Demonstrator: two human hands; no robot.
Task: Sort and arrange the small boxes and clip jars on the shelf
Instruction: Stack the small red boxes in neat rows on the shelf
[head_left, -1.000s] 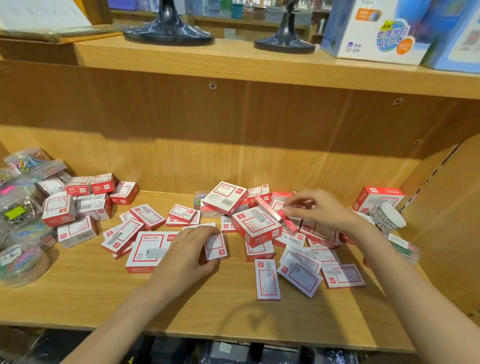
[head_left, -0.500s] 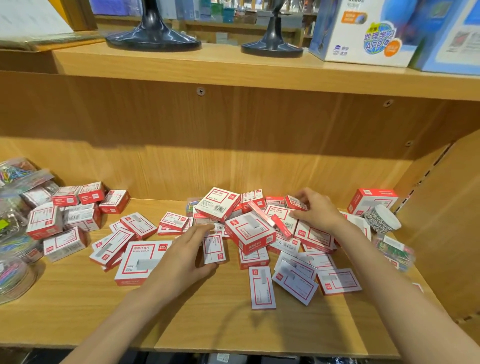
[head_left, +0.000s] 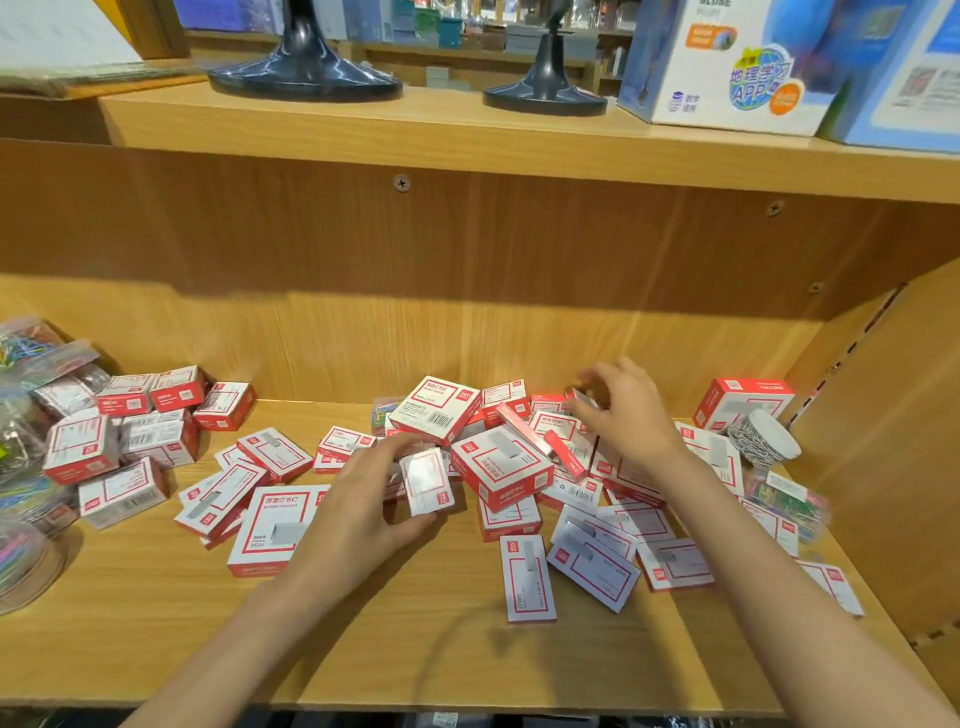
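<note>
— What's the biggest thing in front of them?

— A wooden shelf (head_left: 426, 654), its board strewn with red-and-white staple boxes. On the board above stand two dark round stand bases (head_left: 306, 78) and a blue-and-white carton (head_left: 727, 67).

— And the pile?

— The heap (head_left: 519, 467) sits in the middle and runs right. A large flat box (head_left: 270, 525) lies beside the left forearm. A smaller stack (head_left: 130, 431) sits at the left, next to clear clip jars (head_left: 26, 551) full of coloured clips. At the far right another red box (head_left: 743, 408) stands against the back, and a round tub of clips (head_left: 763, 439) leans just in front of it.

— The hands?

— The left hand (head_left: 363, 509) grasps one small staple box (head_left: 426, 480), thumb below and fingers curled over its top edge, at the near side of the heap. The right hand (head_left: 623, 415) is over the back of the heap with its fingers bent round something small; it's blurred, but I think it's a little red box (head_left: 582, 400), pinched at the fingertips.
</note>
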